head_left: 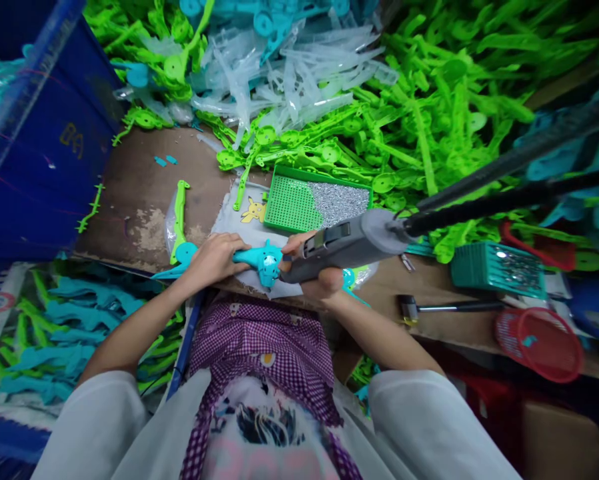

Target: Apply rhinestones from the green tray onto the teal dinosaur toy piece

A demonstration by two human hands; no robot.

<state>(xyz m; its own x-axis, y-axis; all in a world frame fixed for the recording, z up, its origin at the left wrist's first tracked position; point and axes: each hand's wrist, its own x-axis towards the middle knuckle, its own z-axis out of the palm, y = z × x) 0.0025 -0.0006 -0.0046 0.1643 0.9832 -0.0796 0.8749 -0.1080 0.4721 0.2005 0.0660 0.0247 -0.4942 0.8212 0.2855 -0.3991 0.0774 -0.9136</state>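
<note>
Over the near surface point(194, 160), left fingers point(228, 241) curl around the blue part point(268, 262), right fingers point(299, 240) around the grey driver point(349, 250). The part looks light, stiff, perhaps slippery; better hold its narrow body. Farther lies a green tray point(290, 203).

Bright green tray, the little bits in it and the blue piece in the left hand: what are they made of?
The green tray looks like dull plastic, with a moulded grid. The little bits seem metal: silvery and glinting. The blue piece is probably smooth plastic: even colour, soft shine.
</note>
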